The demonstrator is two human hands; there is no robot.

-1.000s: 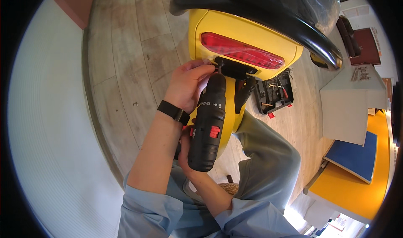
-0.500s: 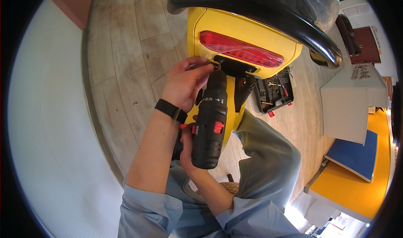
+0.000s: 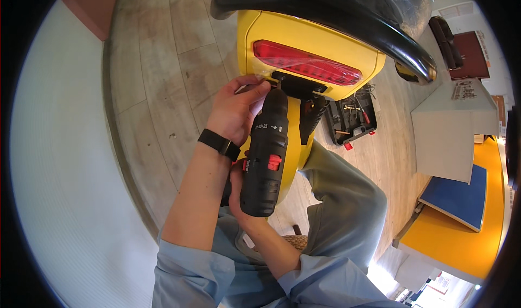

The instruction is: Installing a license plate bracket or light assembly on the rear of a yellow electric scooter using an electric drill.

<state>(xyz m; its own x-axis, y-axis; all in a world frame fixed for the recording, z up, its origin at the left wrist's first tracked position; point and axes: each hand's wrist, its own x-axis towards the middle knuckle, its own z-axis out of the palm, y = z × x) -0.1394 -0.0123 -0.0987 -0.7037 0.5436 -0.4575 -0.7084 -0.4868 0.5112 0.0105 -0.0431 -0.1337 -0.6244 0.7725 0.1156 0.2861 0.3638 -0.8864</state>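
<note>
On the far left is a pale wall (image 3: 65, 145), and next to it the wood floor (image 3: 149, 80). Then comes the left hand (image 3: 233, 110), with a black band (image 3: 218, 143) on its wrist. Its thumb and finger reach the left end of a black plate (image 3: 299, 85), but it is hard to tell if they pinch something tiny.

Just below and beside it, the right hand (image 3: 236, 193) is wrapped around the handle of a black drill (image 3: 264, 164). The drill's nose points up at the plate, very near the left fingertips. Nobody can tell from here if its tip touches anything.

The plate sits under a red light (image 3: 306, 63) on a yellow body (image 3: 310, 36). If the drill tips or slides, the tip could poke the left fingers, since they are so close. If it leans to one side, it could slip and scratch the yellow part or the light. Pushing too hard might harm the plate.

Farther right, an open toolbox (image 3: 355, 136) lies on the floor, well apart from the drill.
</note>
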